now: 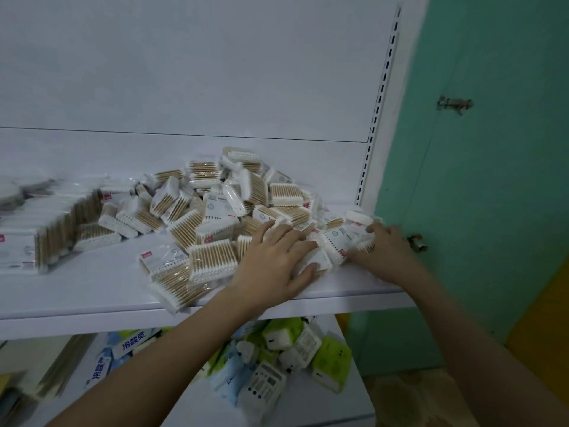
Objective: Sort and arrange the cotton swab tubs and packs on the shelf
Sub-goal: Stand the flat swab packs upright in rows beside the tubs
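Observation:
A loose heap of clear cotton swab packs [215, 208] with wooden sticks and white tips lies across the white shelf [92, 291]. A tidier row of packs [46, 229] stands at the left. My left hand [274, 263] rests flat with spread fingers on packs near the shelf's front edge. My right hand [385, 251] sits at the shelf's right end, fingers curled around a small bunch of packs [348, 238]. One pack [175, 291] hangs slightly over the front edge.
The slotted shelf upright [378, 106] borders the right side, with a green door [492, 149] and its knob [417, 241] just beyond. On the lower shelf lie green, blue and white tissue packs [292, 355].

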